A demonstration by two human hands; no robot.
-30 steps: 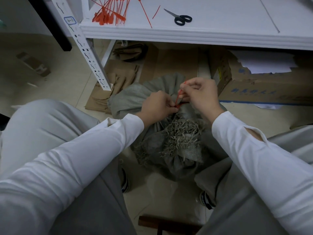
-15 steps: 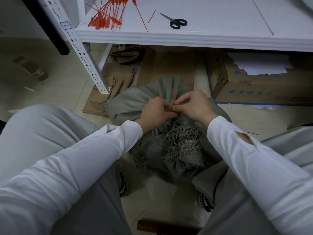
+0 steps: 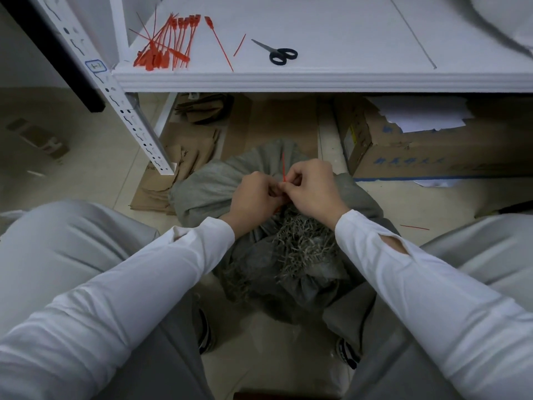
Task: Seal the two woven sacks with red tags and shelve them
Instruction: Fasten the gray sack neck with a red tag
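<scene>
A grey woven sack [image 3: 210, 183] lies on the floor between my knees, its frayed mouth [image 3: 302, 243] bunched toward me. My left hand [image 3: 253, 194] and my right hand [image 3: 311, 186] meet at the gathered neck. Both pinch a red tag [image 3: 283, 168] whose thin tail sticks straight up between them. The tag's head is hidden under my fingers. A bundle of spare red tags [image 3: 167, 44] lies on the white shelf [image 3: 317, 79] above. Only one sack is in view.
Black-handled scissors [image 3: 278, 53] rest on the shelf beside a loose red tag [image 3: 219, 43]. A cardboard box [image 3: 427, 148] stands under the shelf at right, flattened cardboard [image 3: 184, 157] at left. The perforated shelf post [image 3: 127, 111] slants down on the left. A red strip [image 3: 414, 227] lies on the floor.
My hands have drawn closer together at the sack's neck. The red tag's tail, bent between my fingers a second ago, now stands upright.
</scene>
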